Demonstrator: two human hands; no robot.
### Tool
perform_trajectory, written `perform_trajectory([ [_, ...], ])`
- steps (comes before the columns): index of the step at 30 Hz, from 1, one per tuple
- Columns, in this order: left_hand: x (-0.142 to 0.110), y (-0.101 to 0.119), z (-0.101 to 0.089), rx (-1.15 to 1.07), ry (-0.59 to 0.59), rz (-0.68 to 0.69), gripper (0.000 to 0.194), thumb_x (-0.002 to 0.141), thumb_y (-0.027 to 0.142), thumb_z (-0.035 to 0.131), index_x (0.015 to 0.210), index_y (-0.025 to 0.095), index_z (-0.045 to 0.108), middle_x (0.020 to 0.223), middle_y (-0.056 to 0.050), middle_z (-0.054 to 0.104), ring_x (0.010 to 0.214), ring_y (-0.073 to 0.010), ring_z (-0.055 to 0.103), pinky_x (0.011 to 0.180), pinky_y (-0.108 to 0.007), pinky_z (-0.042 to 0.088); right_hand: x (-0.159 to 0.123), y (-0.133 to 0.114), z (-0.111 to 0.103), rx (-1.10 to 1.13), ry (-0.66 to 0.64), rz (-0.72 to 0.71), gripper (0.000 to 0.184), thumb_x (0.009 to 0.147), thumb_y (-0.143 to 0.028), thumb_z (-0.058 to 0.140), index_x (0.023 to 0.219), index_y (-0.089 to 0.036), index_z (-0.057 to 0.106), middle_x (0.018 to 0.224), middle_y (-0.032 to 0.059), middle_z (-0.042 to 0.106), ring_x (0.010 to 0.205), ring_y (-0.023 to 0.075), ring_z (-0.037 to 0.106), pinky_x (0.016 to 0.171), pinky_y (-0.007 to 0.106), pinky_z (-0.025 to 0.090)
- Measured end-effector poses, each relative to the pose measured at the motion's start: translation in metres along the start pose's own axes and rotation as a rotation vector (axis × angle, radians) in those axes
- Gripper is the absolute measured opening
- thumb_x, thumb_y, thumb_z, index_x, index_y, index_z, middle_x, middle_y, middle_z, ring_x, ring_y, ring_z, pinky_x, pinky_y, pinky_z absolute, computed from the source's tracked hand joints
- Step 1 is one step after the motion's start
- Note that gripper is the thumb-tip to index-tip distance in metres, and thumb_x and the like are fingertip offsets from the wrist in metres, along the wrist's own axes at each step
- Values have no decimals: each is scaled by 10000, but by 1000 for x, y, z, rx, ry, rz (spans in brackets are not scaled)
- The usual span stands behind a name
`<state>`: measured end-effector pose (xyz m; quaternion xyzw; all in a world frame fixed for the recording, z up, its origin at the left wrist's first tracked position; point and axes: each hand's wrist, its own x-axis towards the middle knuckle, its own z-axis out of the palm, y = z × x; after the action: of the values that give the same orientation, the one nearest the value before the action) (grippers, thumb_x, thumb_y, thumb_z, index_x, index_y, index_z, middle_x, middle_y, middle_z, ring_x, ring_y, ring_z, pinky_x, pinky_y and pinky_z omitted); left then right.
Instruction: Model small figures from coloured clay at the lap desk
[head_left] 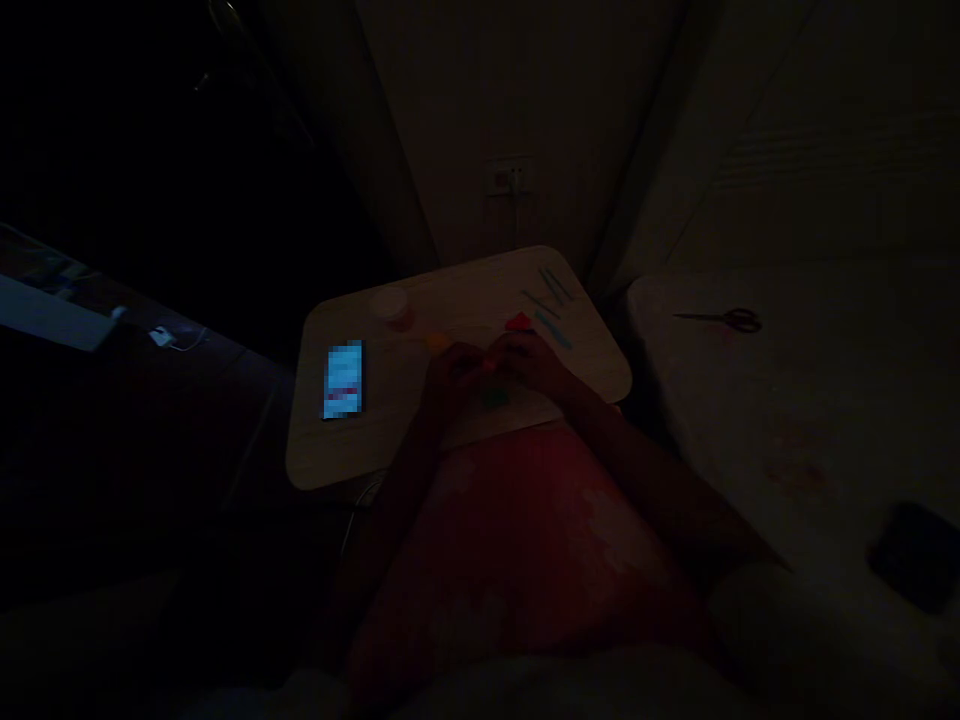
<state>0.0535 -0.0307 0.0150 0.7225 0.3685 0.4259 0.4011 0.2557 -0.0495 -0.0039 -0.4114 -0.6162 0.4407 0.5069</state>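
Red piece (518, 322) beside hands (487, 365), phone (343, 380) on table (465, 290), scissors (716, 320) on bedding (825, 450)

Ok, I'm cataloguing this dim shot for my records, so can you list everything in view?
wooden tray: one, pale, centre
phone: one, lit blue-white, left of tray
round tub: one, whitish, tray's far edge
orange piece: one, orange, beside hands
red piece: one, red, past right hand
thin strips: several, blue-green, tray's right
green piece: one, green, under hands
scissors: one pair, dark, pale surface at right
wall socket: one, pale, wall behind tray
charger: one, white, far left
dark flat object: one, black, lower right
red fabric: one, red, below tray
left hand: one, over tray
right hand: one, over tray, touching left
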Motion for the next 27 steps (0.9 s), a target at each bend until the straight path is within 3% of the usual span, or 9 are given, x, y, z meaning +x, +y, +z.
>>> perform_trajectory([
  [9, 0, -1, 1, 36, -23, -2, 406, 800, 569, 848, 805, 208, 664, 743, 12, 674, 689, -140, 606, 635, -260, 478, -1, -1, 0, -43, -66, -90, 356, 943, -542, 674, 868, -195, 703, 877, 48, 723, 818, 181, 653, 761, 303, 524],
  [13, 1, 2, 1, 4, -44, 20, 394, 816, 587, 830, 883, 213, 728, 847, -23, 742, 781, -169, 667, 722, -289, 531, -1, 3, 2, 78, 28, -51, 389, 866, -555, 770, 989, -224, 607, 897, 19, 678, 793, 161, 642, 721, 286, 538],
  [16, 3, 6, 0, 29, -76, 34, 383, 814, 581, 835, 822, 208, 754, 835, -42, 763, 789, -187, 684, 756, -316, 544, -2, 5, 4, 167, 62, 30, 478, 795, -568, 834, 1001, -245, 548, 889, 5, 666, 786, 157, 657, 706, 279, 557],
  [27, 3, 3, -1, 40, -46, 107, 369, 815, 520, 846, 696, 198, 709, 705, -16, 679, 684, -155, 606, 673, -296, 470, -2, 9, 0, 198, 97, 97, 398, 699, -406, 905, 961, -200, 687, 869, 29, 757, 800, 168, 734, 756, 300, 610],
])
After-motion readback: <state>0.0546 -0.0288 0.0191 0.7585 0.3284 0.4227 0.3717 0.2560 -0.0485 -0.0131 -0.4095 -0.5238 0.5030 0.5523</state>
